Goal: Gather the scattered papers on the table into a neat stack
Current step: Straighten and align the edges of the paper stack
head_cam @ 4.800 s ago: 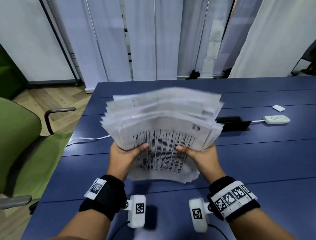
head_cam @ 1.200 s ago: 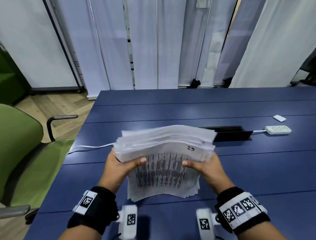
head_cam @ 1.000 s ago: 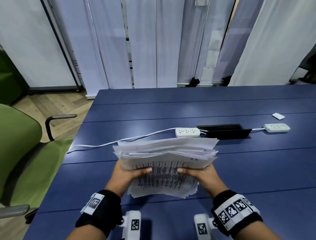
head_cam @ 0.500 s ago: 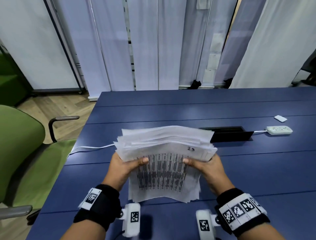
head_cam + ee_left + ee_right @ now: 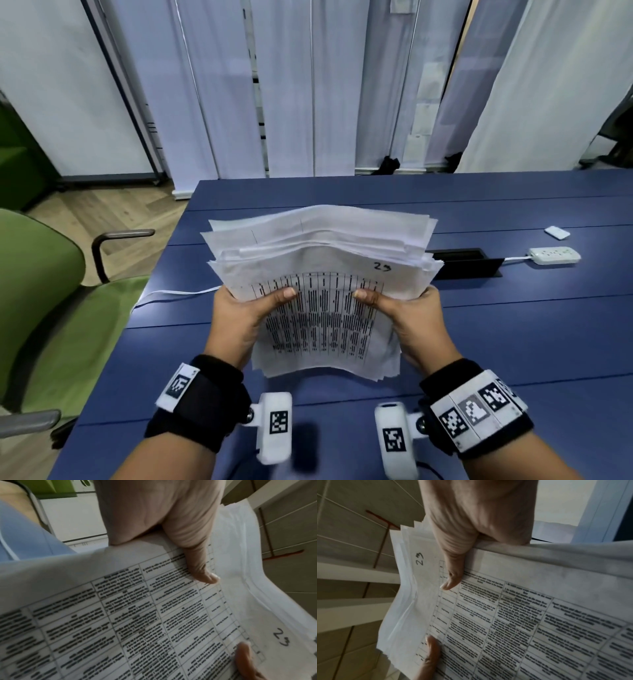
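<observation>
A thick stack of white papers (image 5: 322, 260) is held upright above the blue table (image 5: 513, 342), its edges uneven and fanned at the top. The front sheet carries a printed table and a handwritten "23" (image 5: 382, 266). My left hand (image 5: 246, 318) grips the stack's left side, thumb on the front sheet. My right hand (image 5: 407, 318) grips the right side the same way. In the left wrist view the left thumb (image 5: 197, 561) presses the printed sheet (image 5: 137, 615). In the right wrist view the right thumb (image 5: 453, 568) pinches the sheet (image 5: 522, 615) below the "23" (image 5: 419, 559). The other fingers are hidden behind the paper.
A white power strip (image 5: 555, 255) with its cord lies at the right, next to a black cable box (image 5: 469, 262) sunk in the table. A small white block (image 5: 557, 233) lies further back. A white cable (image 5: 171, 294) runs off the left edge. A green chair (image 5: 51, 308) stands left.
The stack, half a second ago lower and tilted flatter, has risen and stands more upright, its top higher above the table. Both hands keep the same grip.
</observation>
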